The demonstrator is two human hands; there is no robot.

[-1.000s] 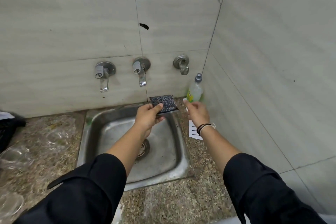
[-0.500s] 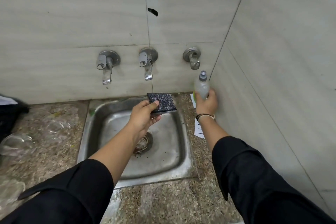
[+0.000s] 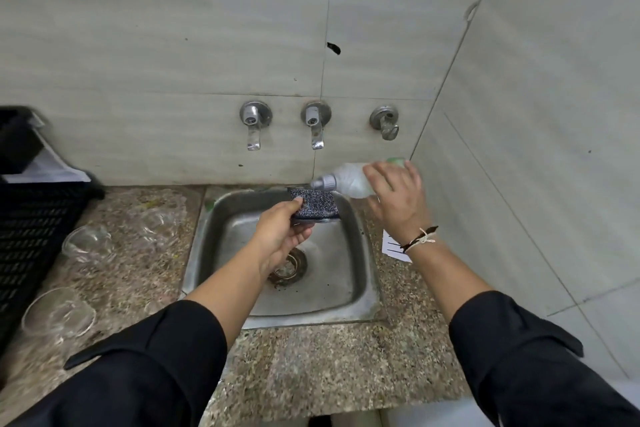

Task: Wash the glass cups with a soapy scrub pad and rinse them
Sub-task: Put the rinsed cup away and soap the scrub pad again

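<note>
My left hand [image 3: 280, 232] grips a dark speckled scrub pad [image 3: 317, 206] by its near edge, above the back of the steel sink [image 3: 360, 295]. My right hand [image 3: 398, 199] holds a clear soap bottle [image 3: 348, 180] tipped sideways, its grey nozzle just over the pad's far edge. Several glass cups lie on the speckled counter to the left: one [image 3: 88, 243] near the crate, one [image 3: 59, 315] at the front left, another [image 3: 159, 222] beside the sink.
Two taps [image 3: 252, 125] [image 3: 315, 123] and a valve [image 3: 386, 121] stick out of the tiled back wall. A black plastic crate [image 3: 31, 229] stands at the far left. A white paper [image 3: 391, 248] lies right of the sink, against the side wall.
My right hand lifted the soap bottle from the corner and tipped it sideways over the pad. The view shifted, so the crate and cups show more fully.
</note>
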